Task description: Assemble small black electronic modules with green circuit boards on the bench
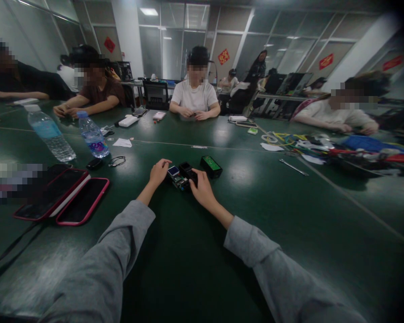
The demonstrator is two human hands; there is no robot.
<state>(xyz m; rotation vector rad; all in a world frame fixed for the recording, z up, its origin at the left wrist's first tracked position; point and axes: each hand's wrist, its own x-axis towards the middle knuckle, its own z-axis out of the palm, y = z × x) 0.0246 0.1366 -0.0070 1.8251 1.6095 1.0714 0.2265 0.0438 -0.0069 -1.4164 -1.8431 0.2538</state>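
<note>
My left hand rests at the left edge of a small circuit board with a little screen, its index finger stretched toward the board's upper corner. Whether it touches the board I cannot tell. My right hand has its thumb and fingers closed on a black plastic case with a small window, just right of the board. Part of that case is hidden under the fingers. Behind my right hand lies a black box with a green circuit face, apart from both hands.
Left are two water bottles, a black fob, a thin cable and red-edged phones. Right lie a wrench and heaped cables and tools. Several people sit around the green table.
</note>
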